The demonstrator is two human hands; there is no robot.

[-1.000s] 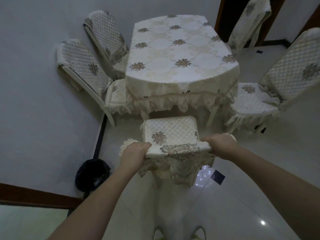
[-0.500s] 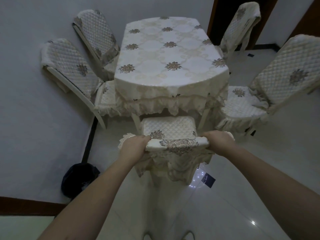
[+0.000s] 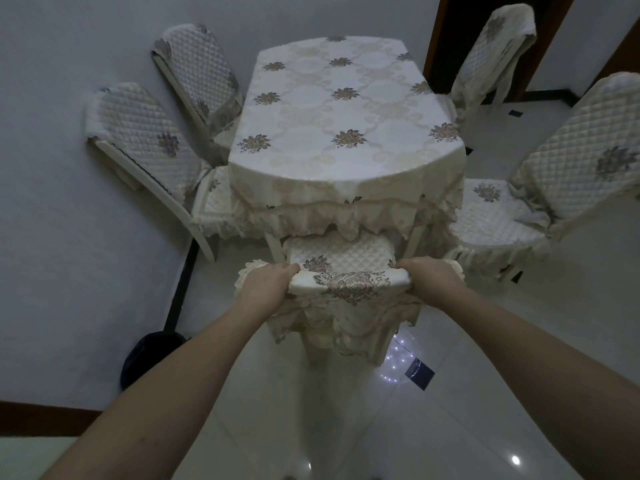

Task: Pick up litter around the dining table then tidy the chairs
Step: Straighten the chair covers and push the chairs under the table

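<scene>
Both hands gripped the top of the near chair's back at the end of the dining table.

The table (image 3: 346, 133), under a flowered cloth, stood just beyond the fingers, its frill hanging over the front of the gripped chair's (image 3: 349, 282) seat. Four more chairs ringed it: two (image 3: 138, 133) (image 3: 197, 71) to the left of the fingers against the wall, two (image 3: 571, 161) (image 3: 498, 46) to the right, the nearer right one standing out from the table. The left hand (image 3: 268, 284) curled its fingers over the left end of the back rail, and the right hand (image 3: 433, 280) curled over the right end, both wrapped round the padded cover. A dark bag (image 3: 145, 358) lay on the floor, left of and below the left hand.
</scene>
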